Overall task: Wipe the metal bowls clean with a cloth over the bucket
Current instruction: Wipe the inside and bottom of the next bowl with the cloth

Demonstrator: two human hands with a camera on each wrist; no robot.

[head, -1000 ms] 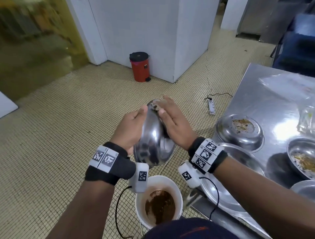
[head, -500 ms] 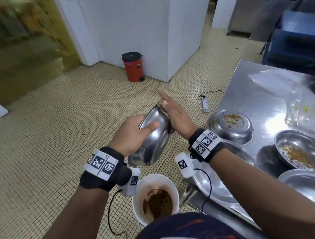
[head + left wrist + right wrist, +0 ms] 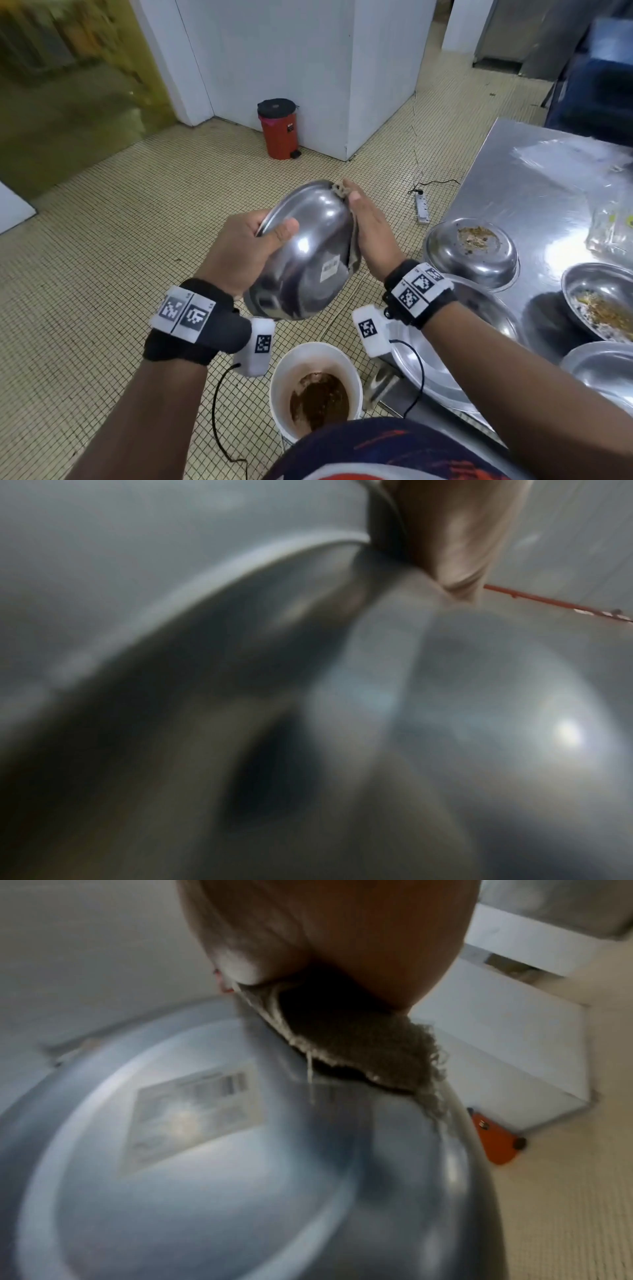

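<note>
Head view: metal bowl (image 3: 305, 253) held tilted above the white bucket (image 3: 281, 377), its outer underside toward the camera; a pale rectangular sticker (image 3: 330, 268) sits on the base, printing too small to read. Left hand (image 3: 245, 251) grips the bowl's rim, thumb curled over the outer wall, fingers hidden behind the rim. Right hand (image 3: 371, 233) lies along the bowl's right edge with fingers extended, pressing a frayed grey cloth (image 3: 354, 253) against the metal; a tuft of cloth shows at the fingertips. Bucket stands on the tiled floor and holds brown residue. Steel table (image 3: 520, 178) to the right carries more bowls, two with food scraps, one (image 3: 471, 251) nearest the hands. Red pedal bin (image 3: 279, 132) stands by the white wall; its small label is unreadable. Left wrist view: blurred; curved bowl wall (image 3: 445, 696) fills the frame, one finger (image 3: 459, 534) hooked over the rim at top. Right wrist view: palm (image 3: 342, 939) bears on the cloth (image 3: 363, 1045), which is draped over the bowl's rim; the sticker (image 3: 192, 1112) on the bowl base (image 3: 240, 1204) shows a barcode, text blurred.
</note>
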